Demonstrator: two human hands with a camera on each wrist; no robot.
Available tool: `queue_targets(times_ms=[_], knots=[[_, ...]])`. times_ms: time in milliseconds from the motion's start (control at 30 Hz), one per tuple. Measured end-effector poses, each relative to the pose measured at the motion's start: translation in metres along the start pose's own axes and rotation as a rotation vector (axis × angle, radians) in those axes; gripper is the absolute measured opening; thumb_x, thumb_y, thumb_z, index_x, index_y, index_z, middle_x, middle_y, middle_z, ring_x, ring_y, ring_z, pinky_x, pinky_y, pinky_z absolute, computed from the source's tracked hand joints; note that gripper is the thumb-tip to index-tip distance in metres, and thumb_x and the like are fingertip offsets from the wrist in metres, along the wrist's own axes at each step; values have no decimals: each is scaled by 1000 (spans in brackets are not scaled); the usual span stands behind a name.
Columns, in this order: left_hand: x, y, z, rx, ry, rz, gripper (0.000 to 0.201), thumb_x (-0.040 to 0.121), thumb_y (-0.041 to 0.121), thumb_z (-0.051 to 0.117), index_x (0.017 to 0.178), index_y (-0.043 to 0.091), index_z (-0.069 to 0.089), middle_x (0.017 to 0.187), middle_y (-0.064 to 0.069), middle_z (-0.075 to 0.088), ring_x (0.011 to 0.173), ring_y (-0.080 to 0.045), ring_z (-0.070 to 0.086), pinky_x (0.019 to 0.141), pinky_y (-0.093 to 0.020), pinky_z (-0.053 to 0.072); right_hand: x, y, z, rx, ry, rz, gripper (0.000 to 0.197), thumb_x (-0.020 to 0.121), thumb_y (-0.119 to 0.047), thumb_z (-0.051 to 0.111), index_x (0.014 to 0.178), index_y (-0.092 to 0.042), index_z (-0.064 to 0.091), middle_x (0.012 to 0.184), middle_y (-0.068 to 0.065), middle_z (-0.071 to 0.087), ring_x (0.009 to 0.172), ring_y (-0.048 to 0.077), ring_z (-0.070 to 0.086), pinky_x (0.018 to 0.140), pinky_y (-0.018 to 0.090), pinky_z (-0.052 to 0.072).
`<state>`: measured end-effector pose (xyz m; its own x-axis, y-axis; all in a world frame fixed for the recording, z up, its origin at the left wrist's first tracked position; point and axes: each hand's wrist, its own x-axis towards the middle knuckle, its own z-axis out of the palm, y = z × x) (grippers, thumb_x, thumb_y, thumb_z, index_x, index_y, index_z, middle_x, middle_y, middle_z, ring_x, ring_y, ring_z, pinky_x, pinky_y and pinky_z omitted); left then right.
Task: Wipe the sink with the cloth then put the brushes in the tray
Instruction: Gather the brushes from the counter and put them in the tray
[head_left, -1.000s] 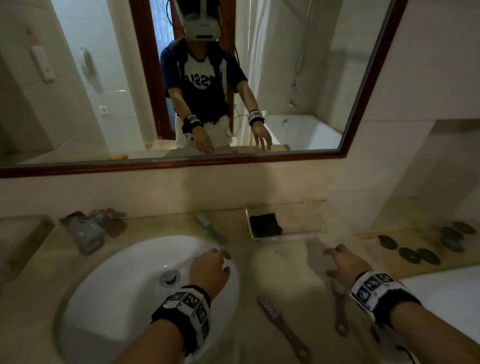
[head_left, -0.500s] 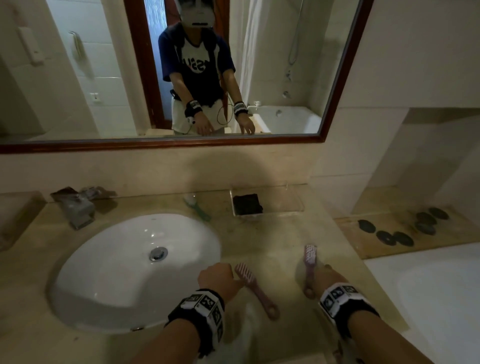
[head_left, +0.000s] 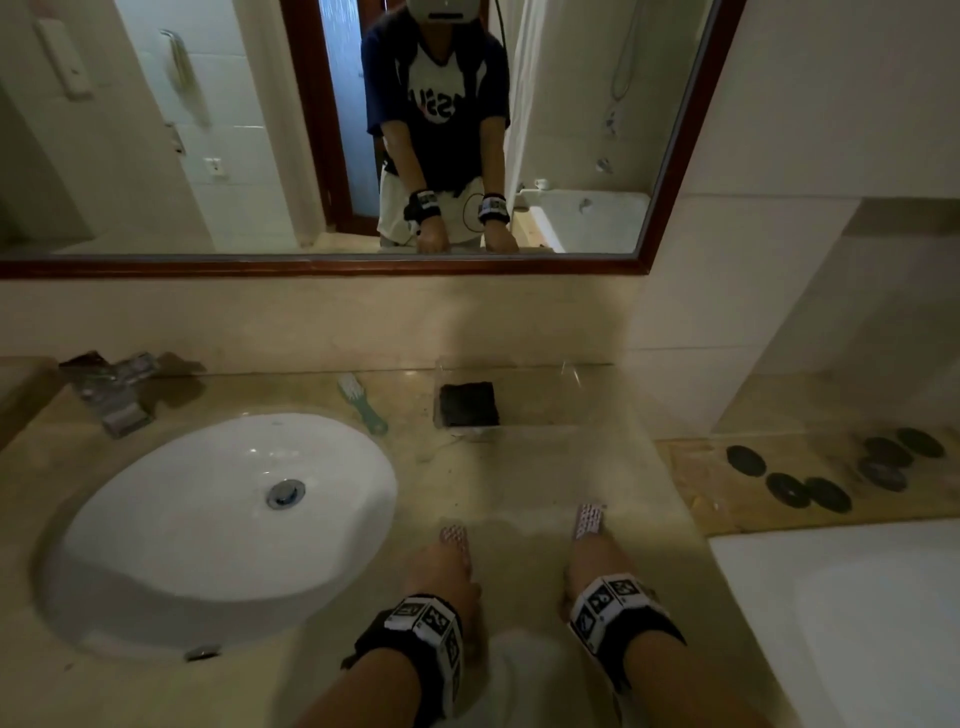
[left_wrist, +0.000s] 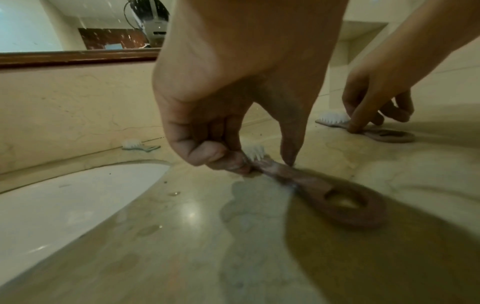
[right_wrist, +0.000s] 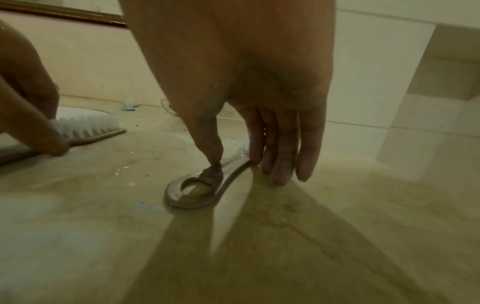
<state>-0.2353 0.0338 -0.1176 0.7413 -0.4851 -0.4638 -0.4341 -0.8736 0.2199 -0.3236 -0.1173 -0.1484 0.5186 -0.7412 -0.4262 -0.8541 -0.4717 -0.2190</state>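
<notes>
On the beige marble surface (head_left: 519, 467) beside the white oval sink (head_left: 156, 545), the brush step is in hand. The clear plastic tray (head_left: 545, 410) at the back already holds the dark folded cloth (head_left: 468, 404). The left hand (head_left: 441, 569) and right hand (head_left: 597, 561) each pinch a pink loop-handled brush (left_wrist: 324, 191) (right_wrist: 207, 181) still lying flat; lifting comes next, I judge. A green brush (head_left: 363, 405) waits by the tray, nothing blocking.

head overhead, wrists close, sharing countertop (head_left: 519, 467)

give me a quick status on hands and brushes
Left hand pinching one pink brush, right hand pinching the other. Both on counter. Tray path clear.
</notes>
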Motion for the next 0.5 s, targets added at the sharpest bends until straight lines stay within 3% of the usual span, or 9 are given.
queue_targets(times_ms=[33, 67, 100, 167, 267, 400, 500], knots=[[1, 3, -1, 4, -12, -8, 60, 92, 31, 55, 144, 8, 34, 135, -10, 55, 121, -26, 56, 99, -32, 48, 2, -1, -2, -2, -19, -13, 62, 95, -7, 39, 150, -7, 9, 137, 12, 49, 113, 27, 58, 92, 30, 48], [3, 5, -1, -3, -22, -12, 54, 92, 29, 54, 140, 10, 40, 132, -10, 58, 119, -26, 58, 98, -32, 49, 5, -4, -4, -25, -42, -31, 54, 95, -10, 40, 147, -8, 24, 133, 13, 52, 112, 27, 58, 91, 30, 48], [4, 7, -3, -14, -32, -21, 47, 92, 29, 54, 135, 11, 48, 128, -10, 62, 116, -26, 60, 96, -31, 50, 8, -4, -7, -54, -61, -42, 44, 95, -14, 42, 138, -8, 40, 129, 13, 54, 111, 28, 59, 91, 31, 48], [6, 12, -3, -35, -47, -46, 35, 94, 32, 50, 120, 10, 61, 121, -10, 66, 111, -26, 63, 93, -31, 50, 11, -8, -13, -131, -101, -59, 31, 96, -17, 44, 122, -7, 55, 125, 12, 57, 111, 27, 59, 93, 32, 47], [7, 18, -5, -19, -54, -78, 38, 94, 37, 49, 114, 9, 64, 121, -10, 66, 112, -25, 64, 92, -30, 50, 12, -9, -18, -190, -125, -85, 28, 98, -16, 42, 118, -8, 60, 126, 11, 59, 113, 26, 59, 95, 31, 47], [12, 21, -6, -26, -61, -79, 49, 94, 47, 44, 116, 6, 61, 124, -12, 64, 115, -26, 61, 94, -30, 48, 8, -9, -24, -117, -150, -111, 28, 97, -19, 45, 116, -9, 63, 122, 10, 64, 109, 25, 63, 88, 27, 49], [18, 20, -10, -104, -86, -82, 55, 91, 55, 46, 116, 8, 59, 123, -11, 62, 115, -27, 60, 94, -32, 47, 4, -12, -35, 82, -175, -126, 37, 96, -41, 45, 112, -14, 65, 120, 5, 66, 106, 24, 63, 84, 26, 46]])
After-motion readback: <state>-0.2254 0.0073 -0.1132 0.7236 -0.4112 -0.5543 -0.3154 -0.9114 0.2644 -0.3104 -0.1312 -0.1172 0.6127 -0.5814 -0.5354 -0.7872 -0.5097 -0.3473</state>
